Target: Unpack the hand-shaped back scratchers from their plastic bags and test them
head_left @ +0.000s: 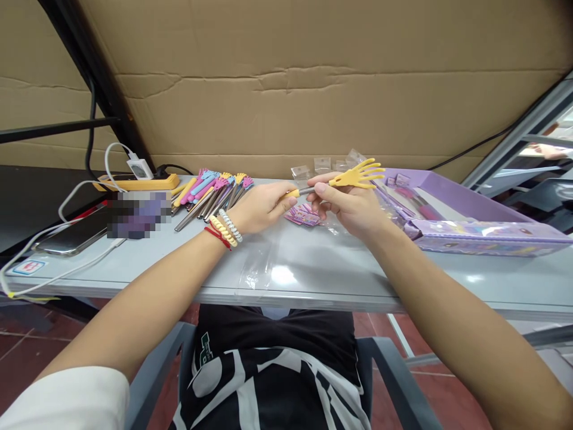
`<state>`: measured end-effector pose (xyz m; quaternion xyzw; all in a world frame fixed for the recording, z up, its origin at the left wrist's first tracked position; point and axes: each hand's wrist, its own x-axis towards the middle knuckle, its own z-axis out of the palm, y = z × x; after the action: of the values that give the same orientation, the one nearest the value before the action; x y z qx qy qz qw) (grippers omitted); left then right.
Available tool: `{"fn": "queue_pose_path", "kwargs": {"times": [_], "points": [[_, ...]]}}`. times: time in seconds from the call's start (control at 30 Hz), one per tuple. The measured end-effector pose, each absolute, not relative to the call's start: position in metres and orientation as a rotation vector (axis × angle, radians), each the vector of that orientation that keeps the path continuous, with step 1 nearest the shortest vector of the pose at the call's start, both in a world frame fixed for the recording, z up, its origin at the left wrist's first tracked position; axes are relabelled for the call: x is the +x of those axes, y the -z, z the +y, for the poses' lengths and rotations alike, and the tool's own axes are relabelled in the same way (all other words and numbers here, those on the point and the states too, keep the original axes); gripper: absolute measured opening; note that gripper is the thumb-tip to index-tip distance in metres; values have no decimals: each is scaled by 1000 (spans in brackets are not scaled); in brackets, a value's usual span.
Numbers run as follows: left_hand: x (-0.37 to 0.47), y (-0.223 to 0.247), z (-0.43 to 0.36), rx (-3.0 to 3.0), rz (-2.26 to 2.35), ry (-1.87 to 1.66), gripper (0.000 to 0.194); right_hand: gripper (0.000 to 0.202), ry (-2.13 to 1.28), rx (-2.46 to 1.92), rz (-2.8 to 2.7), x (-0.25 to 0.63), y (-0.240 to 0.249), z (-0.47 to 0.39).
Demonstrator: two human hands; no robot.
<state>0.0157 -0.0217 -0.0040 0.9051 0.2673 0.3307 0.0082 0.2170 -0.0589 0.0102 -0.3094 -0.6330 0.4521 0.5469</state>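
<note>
A yellow back scratcher (356,176) with a hand-shaped head and a metal shaft is held level between my two hands above the table. My left hand (262,206) is closed around its yellow grip end. The fingers of my right hand (344,200) pinch the metal shaft just below the yellow head, which points right. Beneath my hands lie some pink and purple printed cards (304,215). Clear plastic bags (322,165) lie behind my right hand. To the left of my left hand is a pile of back scratchers (212,191) in pink, blue, yellow and purple.
A purple printed box (487,237) with packaged pieces inside stands at the right. On the left are a phone (76,230), a yellow power strip (156,182) and white cables. A clear plastic sheet (257,269) lies at the front edge. Cardboard (313,113) stands behind the table.
</note>
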Motion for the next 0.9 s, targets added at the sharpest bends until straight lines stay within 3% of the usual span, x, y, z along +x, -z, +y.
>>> {"fn": "queue_pose_path", "kwargs": {"times": [0.6, 0.9], "points": [[19, 4, -25, 2907, 747, -1095, 31, 42, -860, -816, -1686, 218, -7, -58], [16, 3, -21, 2892, 769, -1012, 43, 35, -724, -778, -1582, 218, -4, -54]]}}
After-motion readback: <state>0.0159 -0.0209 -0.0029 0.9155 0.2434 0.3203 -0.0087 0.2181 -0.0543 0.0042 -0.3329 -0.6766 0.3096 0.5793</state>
